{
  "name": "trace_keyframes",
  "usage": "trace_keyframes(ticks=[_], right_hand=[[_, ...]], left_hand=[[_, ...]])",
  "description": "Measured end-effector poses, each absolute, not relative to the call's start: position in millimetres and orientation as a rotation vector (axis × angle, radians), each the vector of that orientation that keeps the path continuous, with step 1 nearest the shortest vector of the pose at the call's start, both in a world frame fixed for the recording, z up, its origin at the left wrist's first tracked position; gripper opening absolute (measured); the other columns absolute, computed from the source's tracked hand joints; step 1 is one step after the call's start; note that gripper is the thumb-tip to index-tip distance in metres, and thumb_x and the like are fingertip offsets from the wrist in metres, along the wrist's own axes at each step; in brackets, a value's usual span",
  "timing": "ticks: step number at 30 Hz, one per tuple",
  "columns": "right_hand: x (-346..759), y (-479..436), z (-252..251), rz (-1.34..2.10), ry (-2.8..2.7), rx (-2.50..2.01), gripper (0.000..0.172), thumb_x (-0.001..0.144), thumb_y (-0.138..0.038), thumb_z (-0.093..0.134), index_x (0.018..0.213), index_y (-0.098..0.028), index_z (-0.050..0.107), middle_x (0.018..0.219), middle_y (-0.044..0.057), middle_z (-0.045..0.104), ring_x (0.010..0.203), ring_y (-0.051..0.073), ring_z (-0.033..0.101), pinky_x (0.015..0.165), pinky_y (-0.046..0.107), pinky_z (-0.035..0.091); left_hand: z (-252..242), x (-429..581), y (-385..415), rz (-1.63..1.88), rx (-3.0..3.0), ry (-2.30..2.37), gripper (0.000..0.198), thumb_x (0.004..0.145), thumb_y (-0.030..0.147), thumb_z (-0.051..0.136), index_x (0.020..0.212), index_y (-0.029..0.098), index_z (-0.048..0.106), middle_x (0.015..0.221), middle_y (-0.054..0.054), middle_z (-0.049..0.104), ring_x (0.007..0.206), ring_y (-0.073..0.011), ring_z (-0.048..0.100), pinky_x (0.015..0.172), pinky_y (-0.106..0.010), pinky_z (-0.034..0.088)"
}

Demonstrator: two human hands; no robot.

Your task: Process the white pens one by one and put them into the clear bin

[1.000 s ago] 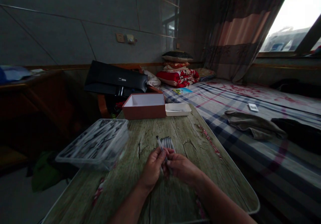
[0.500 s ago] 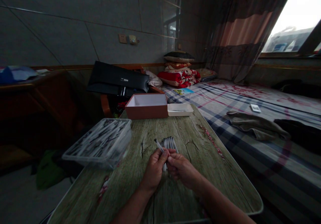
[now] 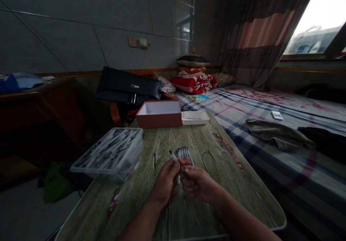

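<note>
My left hand [image 3: 165, 179] is closed on a slim pen [image 3: 173, 156] with a dark tip, which slants up to the left over the table. Close against it, my right hand [image 3: 198, 183] has its fingers wrapped round the lower end of the same pen. Several similar pens [image 3: 185, 151] lie side by side on the wooden table just beyond my hands, partly hidden by them. To the left, a clear plastic box [image 3: 129, 161] is full of pens.
At the table's [image 3: 173, 138] far edge stand a brown box [image 3: 159, 121] with a white inside and a small white tray [image 3: 195, 121] holding something thin. A bed [image 3: 224, 107] runs along the right. A dark monitor [image 3: 127, 86] leans behind.
The view has shifted slightly, so most things sit a little further right. The fingers of my right hand are curled more tightly at the pen's lower end.
</note>
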State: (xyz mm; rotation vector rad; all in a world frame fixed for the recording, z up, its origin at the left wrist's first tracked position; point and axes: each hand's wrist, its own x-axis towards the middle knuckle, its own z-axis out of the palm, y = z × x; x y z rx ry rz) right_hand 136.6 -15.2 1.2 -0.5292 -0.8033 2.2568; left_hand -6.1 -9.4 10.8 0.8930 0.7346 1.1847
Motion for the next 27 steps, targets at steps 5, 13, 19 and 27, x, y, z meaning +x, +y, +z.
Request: trace_keyframes(ticks=[5,13,19,27], right_hand=[[133,-19,-1,2.103,-0.873,-0.534,0.035,0.070,-0.039,0.073,0.093,-0.019,0.056,0.074,-0.001,0.052,0.054,0.008,0.045,0.045,0.019,0.030],[129,-18,6,2.199,-0.872,-0.604,0.035,0.075,-0.047,0.067,0.075,-0.018,0.048,0.048,-0.012,0.028,0.037,0.003,0.016,0.036,0.017,0.009],[129,-23,5,2.201,-0.991,-0.705,0.043,0.076,-0.059,0.062,0.074,-0.021,0.040,0.047,-0.011,0.037,0.033,0.003,0.021,0.034,0.017,0.010],[152,-4,7,1.949,-1.000,-0.839,0.040,0.076,-0.056,0.061,0.077,-0.017,0.050,0.050,-0.009,0.040,0.036,0.002,0.021,0.035,0.018,0.009]], left_hand=[[9,-7,-8,1.108,0.822,0.793,0.027,0.074,0.042,0.068,0.085,0.018,0.064,0.086,-0.007,0.074,0.071,-0.0178,0.068,0.063,-0.029,0.053],[12,-5,-7,1.251,0.797,0.812,0.024,0.070,0.038,0.073,0.078,0.017,0.066,0.074,-0.003,0.072,0.079,-0.0187,0.069,0.074,-0.028,0.053],[19,-9,-9,1.240,0.730,0.815,0.028,0.065,0.039,0.077,0.077,0.017,0.066,0.067,-0.002,0.070,0.073,-0.0185,0.068,0.069,-0.028,0.053],[21,-28,-2,1.193,0.724,0.801,0.024,0.071,0.035,0.073,0.079,0.014,0.066,0.070,0.000,0.062,0.060,-0.0081,0.057,0.058,-0.018,0.046]])
